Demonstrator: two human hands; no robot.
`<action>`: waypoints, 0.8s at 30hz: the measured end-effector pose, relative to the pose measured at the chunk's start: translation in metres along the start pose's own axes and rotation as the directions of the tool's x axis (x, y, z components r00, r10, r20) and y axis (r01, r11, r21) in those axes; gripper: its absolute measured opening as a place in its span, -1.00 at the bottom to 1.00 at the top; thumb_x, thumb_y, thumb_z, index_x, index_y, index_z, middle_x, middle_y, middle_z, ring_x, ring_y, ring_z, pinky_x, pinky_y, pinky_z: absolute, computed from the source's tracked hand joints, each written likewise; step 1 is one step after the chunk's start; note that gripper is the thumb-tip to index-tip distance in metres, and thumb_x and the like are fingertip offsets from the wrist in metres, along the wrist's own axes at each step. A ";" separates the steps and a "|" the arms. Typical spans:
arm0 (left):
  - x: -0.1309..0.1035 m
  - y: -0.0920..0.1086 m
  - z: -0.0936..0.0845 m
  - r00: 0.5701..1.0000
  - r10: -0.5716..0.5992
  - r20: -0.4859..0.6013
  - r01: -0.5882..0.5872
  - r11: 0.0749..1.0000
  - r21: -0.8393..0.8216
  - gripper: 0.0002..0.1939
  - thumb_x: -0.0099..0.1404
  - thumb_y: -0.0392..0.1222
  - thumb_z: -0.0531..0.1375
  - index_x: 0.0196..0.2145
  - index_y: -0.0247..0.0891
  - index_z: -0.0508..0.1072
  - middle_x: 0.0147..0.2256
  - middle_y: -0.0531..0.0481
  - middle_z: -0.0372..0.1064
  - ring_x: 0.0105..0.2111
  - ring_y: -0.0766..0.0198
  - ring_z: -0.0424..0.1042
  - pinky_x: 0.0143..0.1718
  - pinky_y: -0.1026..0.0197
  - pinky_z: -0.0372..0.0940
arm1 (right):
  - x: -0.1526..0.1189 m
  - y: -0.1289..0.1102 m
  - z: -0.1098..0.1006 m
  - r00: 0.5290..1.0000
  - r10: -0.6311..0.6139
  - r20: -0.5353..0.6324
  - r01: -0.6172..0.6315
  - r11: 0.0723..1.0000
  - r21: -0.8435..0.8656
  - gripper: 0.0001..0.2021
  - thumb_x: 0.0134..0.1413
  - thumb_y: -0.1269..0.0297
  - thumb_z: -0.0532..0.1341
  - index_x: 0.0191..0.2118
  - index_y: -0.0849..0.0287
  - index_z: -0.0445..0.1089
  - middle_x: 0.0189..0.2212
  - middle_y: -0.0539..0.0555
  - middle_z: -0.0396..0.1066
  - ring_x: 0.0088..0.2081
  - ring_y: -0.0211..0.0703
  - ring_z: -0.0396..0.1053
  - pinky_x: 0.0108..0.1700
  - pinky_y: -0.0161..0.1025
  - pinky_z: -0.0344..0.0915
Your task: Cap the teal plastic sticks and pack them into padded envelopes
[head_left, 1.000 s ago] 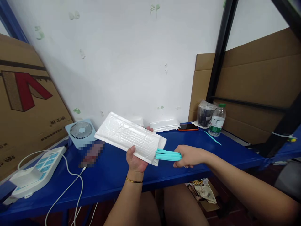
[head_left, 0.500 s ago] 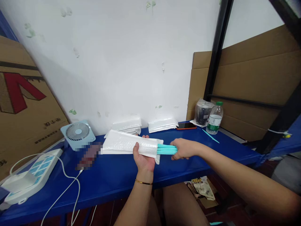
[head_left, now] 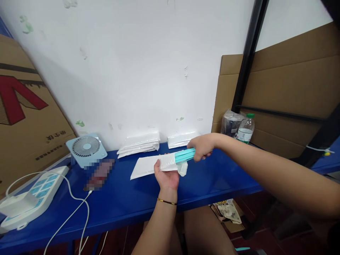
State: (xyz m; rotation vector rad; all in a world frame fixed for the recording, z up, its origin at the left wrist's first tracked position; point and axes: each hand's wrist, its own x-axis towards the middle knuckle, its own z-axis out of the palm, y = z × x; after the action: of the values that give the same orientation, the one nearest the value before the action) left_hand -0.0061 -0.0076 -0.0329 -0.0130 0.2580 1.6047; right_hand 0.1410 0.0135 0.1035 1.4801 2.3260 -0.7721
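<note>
My left hand (head_left: 168, 175) is closed round a white padded mailer (head_left: 146, 166) from below, its thumb on the near face. The mailer's mouth is at the right, with a flap hanging under it. Out of that mouth stick several flat turquoise strips (head_left: 183, 156); their left ends are hidden inside. My right hand (head_left: 202, 146) grips the outer ends of these strips. What kind of thing the strips are, I cannot tell. Both hands are above the blue table.
White mailers lie at the wall in a left stack (head_left: 140, 143) and a right stack (head_left: 182, 139). At the left are a blue fan (head_left: 86, 148), a power strip (head_left: 39, 191) and white cables. A green-capped bottle (head_left: 245, 130) and a wrapped cup-like thing (head_left: 230, 124) stand at right.
My right hand and the strips have moved up and slightly left. The mailer now slopes up toward the right, and its left end has come right and lower. The view has shifted a little.
</note>
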 end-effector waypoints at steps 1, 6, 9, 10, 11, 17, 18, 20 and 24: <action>0.000 -0.001 0.000 1.000 -0.014 -0.001 0.014 1.000 0.005 -0.80 0.15 -0.16 0.11 -0.28 -0.24 0.43 -0.27 -0.05 0.45 -0.19 0.13 0.42 -0.09 0.05 0.28 | 0.001 0.000 -0.003 1.000 -0.001 0.016 0.001 1.000 0.005 -0.80 -0.29 0.33 0.19 -0.41 0.23 0.26 -0.67 -0.09 0.23 -0.70 -0.38 0.10 -0.68 -0.39 0.05; -0.003 -0.014 0.005 0.990 -0.120 0.077 0.118 0.993 0.032 -0.67 0.14 -0.09 0.10 -0.18 -0.29 0.43 -0.17 -0.14 0.43 -0.11 0.00 0.38 -0.11 -0.04 0.28 | 0.019 -0.010 0.000 0.998 0.056 0.032 -0.055 0.998 -0.027 -0.72 -0.28 0.36 0.20 -0.31 0.30 0.30 -0.65 -0.06 0.26 -0.70 -0.38 0.11 -0.65 -0.37 0.10; -0.002 -0.018 0.010 0.981 -0.160 0.111 0.158 0.987 0.026 -0.62 0.16 -0.09 0.07 -0.10 -0.29 0.39 -0.12 -0.17 0.40 -0.08 -0.01 0.36 -0.12 -0.05 0.28 | 0.025 -0.020 0.001 0.997 0.065 -0.044 -0.066 0.997 -0.044 -0.44 -0.32 0.31 0.28 -0.07 0.32 0.23 -0.56 -0.01 0.34 -0.67 -0.33 0.21 -0.62 -0.34 0.16; -0.001 -0.018 0.011 0.979 -0.179 0.099 0.177 0.984 0.024 -0.61 0.17 -0.09 0.06 -0.08 -0.29 0.38 -0.10 -0.18 0.39 -0.08 -0.02 0.36 -0.12 -0.07 0.28 | 0.024 -0.023 -0.002 0.994 0.050 -0.093 -0.052 0.998 -0.023 -0.33 -0.33 0.28 0.31 0.01 0.30 0.16 -0.50 0.02 0.36 -0.65 -0.32 0.24 -0.61 -0.34 0.18; 0.000 -0.017 0.014 0.977 -0.201 0.076 0.200 0.979 0.020 -0.59 0.17 -0.08 0.05 -0.06 -0.30 0.36 -0.09 -0.20 0.38 -0.08 -0.03 0.36 -0.13 -0.09 0.28 | 0.020 -0.025 -0.006 0.990 0.023 -0.141 -0.022 1.000 0.010 -0.25 -0.34 0.24 0.34 0.07 0.26 0.10 -0.43 0.05 0.38 -0.63 -0.32 0.26 -0.59 -0.34 0.20; 0.005 -0.004 0.028 0.957 -0.290 0.001 0.289 0.954 -0.075 -0.53 0.19 -0.05 0.00 0.01 -0.32 0.30 -0.08 -0.25 0.35 -0.09 -0.07 0.36 -0.19 -0.11 0.32 | -0.016 -0.012 -0.032 0.910 -0.281 -0.306 0.307 0.951 0.039 -0.30 -0.21 0.00 0.30 0.10 0.11 0.15 -0.04 0.17 0.26 -0.45 -0.31 0.35 -0.42 -0.32 0.28; 0.005 -0.002 0.030 0.957 -0.289 0.007 0.288 0.953 -0.089 -0.53 0.20 -0.05 0.00 0.02 -0.31 0.28 -0.08 -0.24 0.35 -0.09 -0.07 0.36 -0.19 -0.12 0.32 | -0.020 -0.007 -0.032 0.874 -0.354 -0.331 0.367 0.930 -0.027 -0.31 -0.23 0.03 0.32 0.08 0.10 0.18 -0.03 0.16 0.25 -0.40 -0.28 0.35 -0.39 -0.32 0.28; 0.004 -0.001 0.033 0.956 -0.292 0.020 0.292 0.949 -0.116 -0.52 0.20 -0.05 0.00 0.03 -0.31 0.26 -0.08 -0.23 0.35 -0.08 -0.06 0.35 -0.18 -0.14 0.31 | -0.021 0.002 -0.027 0.780 -0.501 -0.376 0.465 0.865 -0.188 -0.39 -0.24 0.12 0.35 0.03 0.08 0.26 -0.01 0.13 0.23 -0.30 -0.24 0.33 -0.33 -0.31 0.28; 0.001 -0.001 0.039 0.945 -0.307 0.113 0.321 0.936 -0.144 -0.47 0.21 0.00 -0.05 0.05 -0.35 0.23 -0.04 -0.26 0.32 -0.04 -0.09 0.32 -0.16 -0.16 0.31 | -0.015 0.011 -0.010 0.605 -0.684 -0.408 0.514 0.726 -0.456 -0.83 -0.05 0.30 0.25 -0.26 0.12 0.45 -0.01 0.10 0.22 -0.24 -0.22 0.29 -0.22 -0.27 0.24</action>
State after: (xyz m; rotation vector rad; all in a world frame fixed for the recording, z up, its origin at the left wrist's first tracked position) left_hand 0.0003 0.0004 0.0045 -0.1028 0.0519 1.2987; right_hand 0.1582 0.0120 0.1156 0.8055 3.2915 -0.0578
